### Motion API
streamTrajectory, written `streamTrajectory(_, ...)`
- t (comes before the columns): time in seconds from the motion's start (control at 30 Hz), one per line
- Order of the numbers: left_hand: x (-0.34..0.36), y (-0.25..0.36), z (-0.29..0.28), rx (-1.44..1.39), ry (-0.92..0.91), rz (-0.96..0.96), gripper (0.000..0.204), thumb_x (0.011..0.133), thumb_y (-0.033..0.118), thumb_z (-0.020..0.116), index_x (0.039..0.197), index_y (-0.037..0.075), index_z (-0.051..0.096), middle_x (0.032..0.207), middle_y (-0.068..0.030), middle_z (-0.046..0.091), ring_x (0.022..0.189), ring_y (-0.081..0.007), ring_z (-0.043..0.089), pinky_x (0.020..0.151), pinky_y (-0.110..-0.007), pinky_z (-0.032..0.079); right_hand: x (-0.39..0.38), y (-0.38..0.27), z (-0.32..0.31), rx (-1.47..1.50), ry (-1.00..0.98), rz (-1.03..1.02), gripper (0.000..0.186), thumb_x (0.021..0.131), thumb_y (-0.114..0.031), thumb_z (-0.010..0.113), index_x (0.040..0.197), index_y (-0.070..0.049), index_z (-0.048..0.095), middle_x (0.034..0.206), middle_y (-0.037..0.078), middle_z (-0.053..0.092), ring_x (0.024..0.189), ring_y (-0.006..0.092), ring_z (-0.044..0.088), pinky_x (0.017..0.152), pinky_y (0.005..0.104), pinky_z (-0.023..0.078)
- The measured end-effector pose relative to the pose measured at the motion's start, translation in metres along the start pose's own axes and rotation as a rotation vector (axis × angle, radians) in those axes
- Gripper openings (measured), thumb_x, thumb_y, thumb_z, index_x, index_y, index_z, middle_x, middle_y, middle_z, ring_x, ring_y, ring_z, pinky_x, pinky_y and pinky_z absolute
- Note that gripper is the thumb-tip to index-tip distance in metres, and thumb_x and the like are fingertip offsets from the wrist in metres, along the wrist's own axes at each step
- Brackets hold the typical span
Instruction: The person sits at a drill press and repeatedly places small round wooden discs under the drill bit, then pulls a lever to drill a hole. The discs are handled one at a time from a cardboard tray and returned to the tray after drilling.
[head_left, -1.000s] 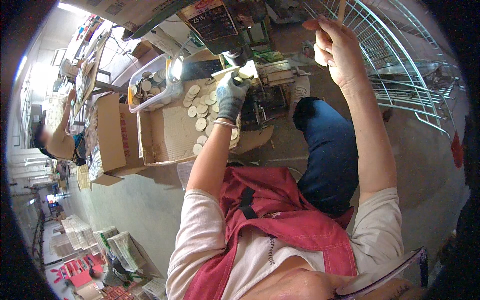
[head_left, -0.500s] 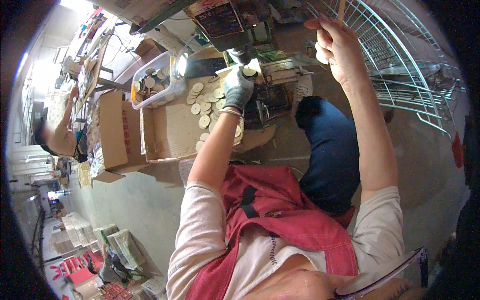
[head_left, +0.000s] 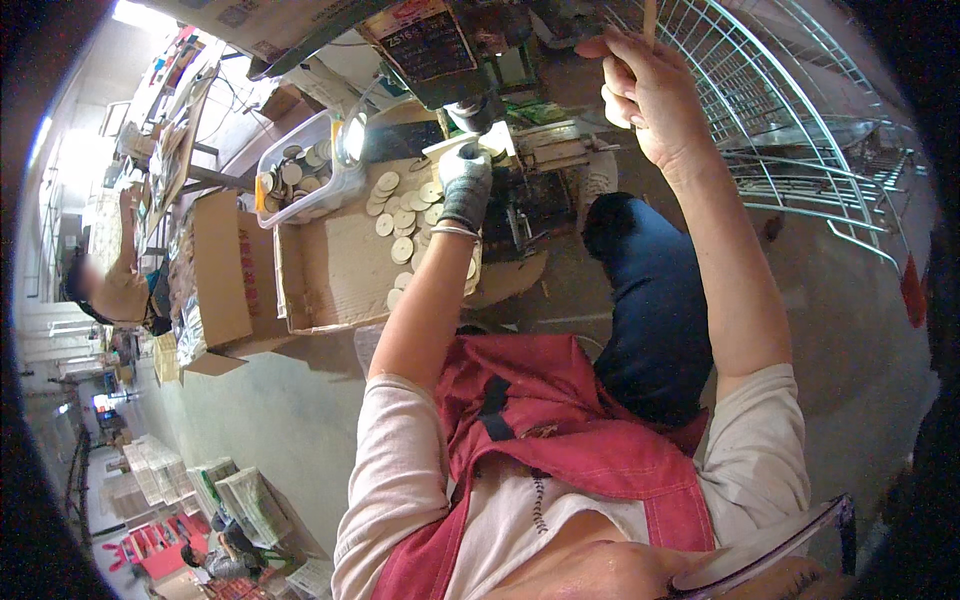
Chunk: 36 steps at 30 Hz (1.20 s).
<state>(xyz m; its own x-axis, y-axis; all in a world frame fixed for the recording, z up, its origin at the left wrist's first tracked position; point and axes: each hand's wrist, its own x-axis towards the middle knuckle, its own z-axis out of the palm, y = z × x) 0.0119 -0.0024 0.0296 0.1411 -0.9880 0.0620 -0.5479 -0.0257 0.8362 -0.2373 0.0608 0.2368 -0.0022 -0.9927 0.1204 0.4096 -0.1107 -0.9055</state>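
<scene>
My left hand [head_left: 465, 188], in a grey-and-white glove, is at the lit work spot below the chuck [head_left: 474, 112] of a drill-press-like machine [head_left: 425, 55]. Its fingers are closed, and whatever they hold is hidden. Raised at the upper right, my bare right hand [head_left: 652, 100] is curled around a thin, light-brown rod [head_left: 649, 20] that runs out of the top of the picture. Pale round discs with small centre holes [head_left: 403, 220] lie in a shallow cardboard tray [head_left: 325, 285] left of my gloved hand.
A clear plastic bin [head_left: 325, 195] of discs sits at the tray's far left corner. Beside it stands an open carton [head_left: 222, 265]. Wire racks [head_left: 790, 110] rise at the right. Another person [head_left: 120, 265] is at the far left, one more [head_left: 230, 555] at the lower left.
A disc that showed at my left fingertips is no longer visible; the gloved fingers have drawn closer together. My right hand remains on the rod. The whole view has shifted slightly.
</scene>
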Motion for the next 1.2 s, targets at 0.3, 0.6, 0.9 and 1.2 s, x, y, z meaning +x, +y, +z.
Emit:
streamTrajectory(0.3,-0.006,0.011,-0.003,-0.372,0.006,-0.078,0.022,0.076,0.008,0.065,0.096,0.002,0.070,0.085,-0.0058,0.071,0.076,-0.0132,0.062,0.072,-0.029,0.049,0.004,0.001,-0.003,-0.020,-0.041,0.002,0.034,0.099,-0.029,0.053,0.100,0.002,0.066,0.051,-0.007,0.032,0.038,0.0035,0.024,0.037,0.0228,0.018)
streamTrajectory(0.6,-0.016,0.024,-0.010,-0.719,-0.103,-0.247,0.024,0.081,0.004,0.065,0.104,-0.003,0.064,0.095,-0.0076,0.066,0.079,-0.0165,0.063,0.074,-0.029,0.053,-0.006,-0.019,0.021,-0.066,-0.080,-0.030,0.035,0.099,-0.031,0.053,0.101,0.000,0.068,0.050,-0.007,0.031,0.037,0.0038,0.023,0.038,0.0230,0.018)
streamTrajectory(0.9,-0.018,0.016,0.006,-0.277,0.119,-0.079,0.020,0.080,0.011,0.066,0.096,-0.001,0.068,0.087,-0.0099,0.071,0.077,-0.0170,0.065,0.073,-0.029,0.050,0.001,-0.011,0.016,-0.044,-0.051,-0.021,0.034,0.100,-0.029,0.052,0.100,0.000,0.068,0.051,-0.007,0.032,0.037,0.0040,0.022,0.039,0.0227,0.019)
streamTrajectory(1.2,-0.020,0.025,-0.007,-0.022,-0.031,0.063,0.030,0.071,0.018,0.071,0.096,0.002,0.067,0.089,-0.0169,0.070,0.084,-0.0290,0.068,0.075,-0.036,0.052,0.003,-0.005,0.012,-0.032,-0.039,-0.026,0.035,0.100,-0.029,0.051,0.100,0.001,0.068,0.051,-0.007,0.031,0.038,0.0038,0.022,0.040,0.0226,0.019)
